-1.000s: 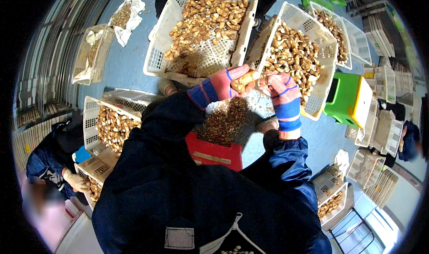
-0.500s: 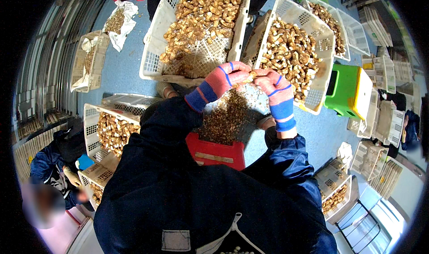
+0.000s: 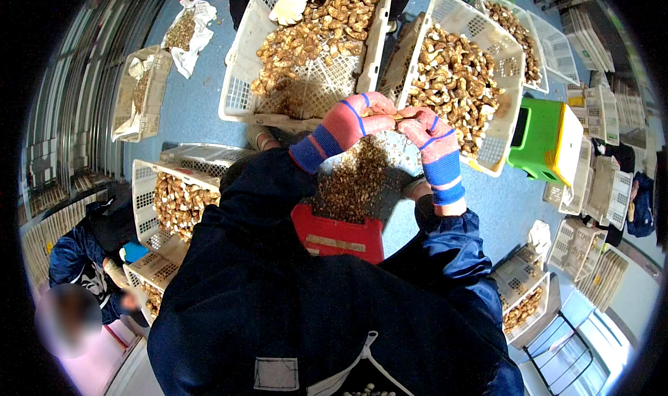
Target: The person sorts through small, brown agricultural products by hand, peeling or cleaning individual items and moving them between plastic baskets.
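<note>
The two hands of the person, both in pink and blue knitted gloves, meet in front of the body, above the gap between two big crates. The left hand [image 3: 356,123] has its fingers bent and closed on a brown mushroom [image 3: 399,118] – only a small part of it is visible, between the fingertips of both hands. The right hand [image 3: 433,137] comes to it from the other side, with bent fingers near its end; I cannot tell whether these fingers also clamp it, because they cover the place.

Below the hands, a heap of brown scraps [image 3: 355,180] lies on the floor, just beyond a red stool [image 3: 339,244]. Ahead stands a white middle crate [image 3: 327,83], partly filled with brown mushrooms, and a pale-gloved hand [image 3: 289,8] of another person reaches into it. The right crate [image 3: 513,65] carries many mushrooms with pale ends – it stands beside a green stool [image 3: 532,142]. At the far left, a co-worker [image 3: 73,257] bends near other crates [image 3: 143,194].
</note>
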Demonstrator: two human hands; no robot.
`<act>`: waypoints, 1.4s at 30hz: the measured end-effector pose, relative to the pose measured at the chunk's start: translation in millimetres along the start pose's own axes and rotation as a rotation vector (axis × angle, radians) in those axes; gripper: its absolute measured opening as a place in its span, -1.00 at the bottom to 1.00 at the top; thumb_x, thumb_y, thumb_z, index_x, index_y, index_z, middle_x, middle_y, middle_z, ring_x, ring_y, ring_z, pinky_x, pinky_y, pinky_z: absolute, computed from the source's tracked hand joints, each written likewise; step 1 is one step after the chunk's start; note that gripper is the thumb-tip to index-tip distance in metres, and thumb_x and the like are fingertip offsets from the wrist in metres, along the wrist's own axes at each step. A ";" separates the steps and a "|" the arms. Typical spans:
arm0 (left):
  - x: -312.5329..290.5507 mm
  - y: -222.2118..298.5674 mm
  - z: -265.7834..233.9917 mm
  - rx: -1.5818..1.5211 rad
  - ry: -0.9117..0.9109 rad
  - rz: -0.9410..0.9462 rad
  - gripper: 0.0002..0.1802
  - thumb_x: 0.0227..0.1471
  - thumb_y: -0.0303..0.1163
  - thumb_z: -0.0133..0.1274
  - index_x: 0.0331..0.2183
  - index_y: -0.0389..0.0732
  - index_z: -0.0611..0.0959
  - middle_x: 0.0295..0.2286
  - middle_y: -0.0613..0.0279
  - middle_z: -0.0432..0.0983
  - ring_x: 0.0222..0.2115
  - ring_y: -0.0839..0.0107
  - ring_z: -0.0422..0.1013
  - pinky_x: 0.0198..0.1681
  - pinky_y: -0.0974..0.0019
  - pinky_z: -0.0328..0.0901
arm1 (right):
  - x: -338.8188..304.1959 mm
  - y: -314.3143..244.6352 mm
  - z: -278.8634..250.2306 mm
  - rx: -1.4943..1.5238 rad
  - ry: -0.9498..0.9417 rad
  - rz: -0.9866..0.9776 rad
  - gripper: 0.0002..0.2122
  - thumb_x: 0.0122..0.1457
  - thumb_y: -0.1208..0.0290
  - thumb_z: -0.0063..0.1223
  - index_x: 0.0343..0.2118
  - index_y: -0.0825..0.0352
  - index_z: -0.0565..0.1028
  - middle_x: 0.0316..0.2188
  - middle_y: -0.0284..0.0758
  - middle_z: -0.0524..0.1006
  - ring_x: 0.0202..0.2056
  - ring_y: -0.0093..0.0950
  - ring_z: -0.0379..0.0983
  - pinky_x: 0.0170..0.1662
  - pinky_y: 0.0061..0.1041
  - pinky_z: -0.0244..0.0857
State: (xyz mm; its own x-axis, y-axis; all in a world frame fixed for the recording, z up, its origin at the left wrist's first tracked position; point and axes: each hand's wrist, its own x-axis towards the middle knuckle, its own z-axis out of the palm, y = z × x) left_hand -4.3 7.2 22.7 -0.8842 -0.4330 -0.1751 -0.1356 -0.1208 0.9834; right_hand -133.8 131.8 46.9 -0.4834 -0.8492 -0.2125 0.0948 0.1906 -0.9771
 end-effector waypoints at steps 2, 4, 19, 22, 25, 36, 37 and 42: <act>2.2 -10.0 2.8 0.089 0.037 0.153 -0.79 -0.12 -0.40 0.06 -0.37 -0.27 0.51 -0.44 0.26 0.44 -0.38 0.50 0.36 -0.27 0.43 0.25 | -1.0 -3.2 -0.7 0.030 0.023 0.085 -0.85 -0.05 0.43 0.05 -0.43 0.39 0.50 -0.49 -0.39 0.49 -0.43 -0.66 0.36 -0.32 -0.68 0.23; 4.5 -11.1 4.5 0.113 0.071 0.178 -0.78 -0.16 -0.42 0.09 -0.38 -0.27 0.51 -0.45 0.23 0.44 -0.37 0.47 0.37 -0.28 0.42 0.25 | 1.0 7.8 -5.4 0.170 0.060 0.107 -0.85 -0.05 0.43 0.05 -0.43 0.39 0.50 -0.48 -0.39 0.49 -0.41 -0.65 0.36 -0.32 -0.67 0.23; -2.3 0.2 6.6 0.668 0.225 0.587 -0.62 -0.28 -0.33 0.17 -0.34 -0.24 0.46 -0.41 0.08 0.39 -0.35 0.15 0.33 -0.30 0.26 0.25 | 1.9 12.1 6.5 -0.383 0.101 -0.224 -0.88 -0.04 0.46 0.04 -0.60 0.39 0.44 -0.53 -0.36 0.50 -0.52 -0.62 0.32 -0.43 -0.63 0.21; -4.9 5.0 8.7 0.724 0.218 0.581 -0.61 -0.28 -0.33 0.17 -0.34 -0.23 0.45 -0.42 0.08 0.38 -0.35 0.13 0.31 -0.31 0.23 0.24 | -0.5 10.4 1.5 -0.092 0.117 -0.070 -0.89 -0.05 0.45 0.05 -0.58 0.38 0.45 -0.50 -0.36 0.50 -0.52 -0.63 0.31 -0.44 -0.62 0.20; -3.1 4.8 10.4 0.792 0.192 0.577 -0.61 -0.28 -0.33 0.16 -0.33 -0.22 0.44 -0.44 0.09 0.38 -0.38 0.14 0.31 -0.33 0.22 0.24 | 2.4 14.6 2.7 -0.099 0.062 -0.134 -0.89 -0.05 0.43 0.06 -0.55 0.37 0.48 -0.51 -0.37 0.50 -0.52 -0.65 0.31 -0.46 -0.66 0.18; 6.6 -0.6 15.4 0.852 0.185 0.806 -0.61 -0.27 -0.30 0.14 -0.31 -0.20 0.44 -0.50 0.13 0.36 -0.43 0.17 0.30 -0.35 0.23 0.23 | 2.5 13.0 -1.3 0.093 0.071 0.143 -0.83 -0.06 0.42 0.09 -0.67 0.27 0.36 -0.70 -0.52 0.33 -0.65 -0.73 0.20 -0.61 -0.71 0.08; 5.9 -2.3 15.8 0.868 0.177 0.809 -0.61 -0.27 -0.30 0.13 -0.31 -0.20 0.44 -0.50 0.14 0.36 -0.43 0.17 0.30 -0.35 0.24 0.23 | 3.0 16.5 -4.2 0.099 0.084 0.156 -0.84 -0.06 0.42 0.09 -0.67 0.27 0.36 -0.70 -0.52 0.33 -0.65 -0.73 0.20 -0.60 -0.71 0.09; 8.2 -5.1 18.7 0.874 0.175 0.792 -0.61 -0.25 -0.29 0.13 -0.30 -0.19 0.44 -0.51 0.16 0.37 -0.44 0.19 0.30 -0.36 0.25 0.22 | 2.9 22.4 -4.4 0.218 0.146 0.180 -0.83 -0.06 0.42 0.09 -0.67 0.25 0.36 -0.70 -0.54 0.31 -0.65 -0.74 0.20 -0.60 -0.73 0.10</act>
State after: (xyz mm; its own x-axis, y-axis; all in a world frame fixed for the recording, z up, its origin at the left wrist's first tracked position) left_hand -19.2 21.0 17.1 -0.7954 -0.2367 0.5580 0.1025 0.8548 0.5087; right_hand -136.9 135.8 24.4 -0.5603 -0.7286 -0.3939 0.3668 0.2081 -0.9067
